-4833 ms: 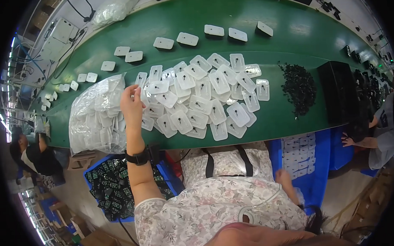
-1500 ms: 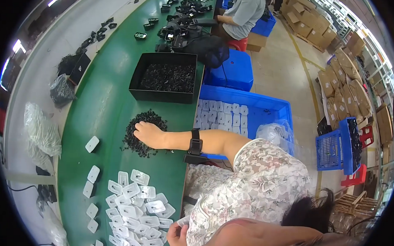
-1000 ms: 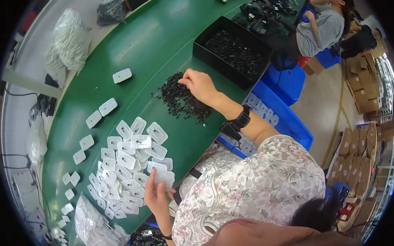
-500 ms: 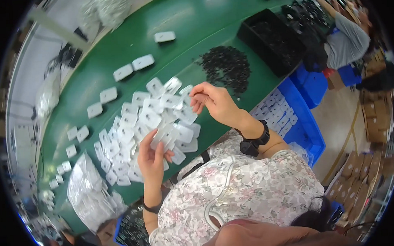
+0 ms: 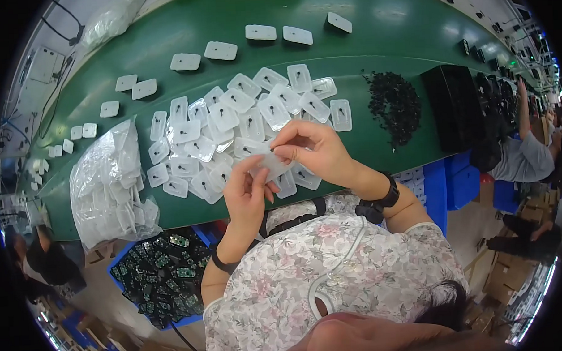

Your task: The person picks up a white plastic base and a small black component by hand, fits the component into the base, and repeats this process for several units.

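Note:
My left hand [image 5: 249, 188] is closed on a translucent white plastic cover [image 5: 274, 167], a rounded rectangle held by its edge between thumb and fingers. Fingertips of my right hand [image 5: 314, 151] are pinched at the cover's upper edge, where a small dark piece just shows between them. Both hands are above the near side of a spread heap of similar covers [image 5: 224, 117]; most carry a small black part at the middle. To the right of the heap is a pile of small black parts [image 5: 395, 109] on the green table [image 5: 363, 49].
Pale rectangular pieces [image 5: 220, 51] stand in a curved row along the far side. Bulging plastic bags [image 5: 108, 184] lie at left. A black box [image 5: 452, 107] is at right. Below the table edge sits a blue bin of circuit boards [image 5: 167, 272]. Another person [image 5: 528, 157] works far right.
The view has turned, so the table appears level. My right hand has come down to meet my left hand at the cover, its fingertips now pinched there.

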### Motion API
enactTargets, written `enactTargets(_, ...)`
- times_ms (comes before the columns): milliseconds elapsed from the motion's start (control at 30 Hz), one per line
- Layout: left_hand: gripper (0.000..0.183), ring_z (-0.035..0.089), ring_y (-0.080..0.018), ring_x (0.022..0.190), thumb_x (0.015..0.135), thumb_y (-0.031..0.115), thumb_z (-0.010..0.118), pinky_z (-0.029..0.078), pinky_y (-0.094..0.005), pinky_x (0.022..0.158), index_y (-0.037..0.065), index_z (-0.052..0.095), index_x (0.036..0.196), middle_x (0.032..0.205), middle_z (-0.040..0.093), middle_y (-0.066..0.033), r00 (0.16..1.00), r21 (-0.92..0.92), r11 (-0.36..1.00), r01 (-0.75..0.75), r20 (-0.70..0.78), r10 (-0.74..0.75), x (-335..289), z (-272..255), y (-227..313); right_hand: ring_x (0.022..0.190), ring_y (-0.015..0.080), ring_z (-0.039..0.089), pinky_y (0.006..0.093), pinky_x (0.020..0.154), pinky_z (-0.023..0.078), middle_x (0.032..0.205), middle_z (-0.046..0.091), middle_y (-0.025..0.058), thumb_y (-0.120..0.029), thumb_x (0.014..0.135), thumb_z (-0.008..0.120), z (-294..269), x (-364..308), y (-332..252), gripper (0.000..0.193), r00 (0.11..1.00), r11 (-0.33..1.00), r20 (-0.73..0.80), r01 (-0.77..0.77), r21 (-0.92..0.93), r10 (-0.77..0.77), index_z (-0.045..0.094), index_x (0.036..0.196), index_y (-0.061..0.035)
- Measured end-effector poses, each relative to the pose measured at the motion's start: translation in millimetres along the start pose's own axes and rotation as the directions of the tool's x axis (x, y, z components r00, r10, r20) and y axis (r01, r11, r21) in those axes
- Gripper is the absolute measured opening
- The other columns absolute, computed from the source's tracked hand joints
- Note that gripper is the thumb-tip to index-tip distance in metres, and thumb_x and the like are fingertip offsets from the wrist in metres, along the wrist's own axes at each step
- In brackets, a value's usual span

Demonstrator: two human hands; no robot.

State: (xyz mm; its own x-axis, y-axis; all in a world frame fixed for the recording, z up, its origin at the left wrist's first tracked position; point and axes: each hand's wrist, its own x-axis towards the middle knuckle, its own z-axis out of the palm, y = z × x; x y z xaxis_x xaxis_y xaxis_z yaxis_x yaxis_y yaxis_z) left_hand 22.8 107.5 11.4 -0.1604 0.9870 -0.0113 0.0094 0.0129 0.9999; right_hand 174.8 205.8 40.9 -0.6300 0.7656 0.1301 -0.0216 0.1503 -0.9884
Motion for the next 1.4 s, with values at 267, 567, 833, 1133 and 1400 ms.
enactTargets(267,0.024,0.064,-0.0300,0.085,0.089,0.001,0.047,0.053,-0.0333,0.072,-0.001,0.037,0.111,0.099,0.059,-0.0192,0.988,-0.389,0.911,0.137,-0.013,-0.154,11.6,3.1,4.3,0.084,0.0134,0.056,0.0251,0.074,0.049,0.093,0.054,0.0068,0.002,0.084,0.056,-1.4,-8.7,12.9,0.006,0.965,0.973,-0.254,0.002,0.230,0.058,0.056,0.090,0.0010)
enactTargets(567,0.029,0.060,-0.0237,0.091,0.089,0.000,0.047,0.049,-0.0330,0.081,0.002,0.032,0.114,0.101,0.057,-0.0181,0.933,-0.313,0.915,0.253,0.329,-0.146,12.4,13.9,3.2,0.081,0.0106,0.053,0.0222,0.070,0.044,0.091,0.053,0.0043,0.003,0.080,0.059,3.7,-8.9,27.1,0.009,0.980,0.987,-0.198,0.052,0.152,-0.021,0.059,0.087,-0.0017)
enactTargets(833,0.012,0.049,-0.0080,0.064,0.085,0.003,0.057,0.043,-0.0225,0.057,0.002,0.056,0.096,0.077,0.050,-0.0025,0.994,0.136,0.991,-0.014,0.111,-0.001,17.4,3.2,-2.6,0.071,0.0091,0.049,0.0209,0.063,0.039,0.083,0.054,0.0028,-0.005,0.080,0.063,-0.7,-5.8,19.7,0.005,0.976,0.995,-0.197,0.079,-0.059,-0.089,0.061,0.084,-0.0031)
enactTargets(1133,0.022,0.052,-0.0122,0.052,0.080,-0.009,0.054,0.042,-0.0221,0.045,0.001,0.060,0.098,0.078,0.051,-0.0077,0.932,0.390,0.857,-0.336,0.003,0.363,17.1,1.7,1.1,0.067,0.0101,0.045,0.0225,0.056,0.033,0.077,0.053,0.0011,-0.009,0.079,0.065,5.7,-5.6,20.0,0.007,1.000,0.998,-0.030,-0.002,-0.061,0.000,0.060,0.081,-0.0033)
enactTargets(1400,0.021,0.056,-0.0133,0.052,0.079,-0.012,0.052,0.043,-0.0234,0.042,-0.002,0.058,0.096,0.079,0.052,-0.0085,0.951,0.359,0.885,-0.297,0.026,0.308,13.6,1.7,-4.2,0.064,0.0106,0.046,0.0237,0.051,0.033,0.077,0.053,0.0023,-0.007,0.079,0.065,3.9,-6.1,17.2,0.006,0.999,0.983,0.006,0.046,-0.178,-0.045,0.061,0.081,-0.0027)
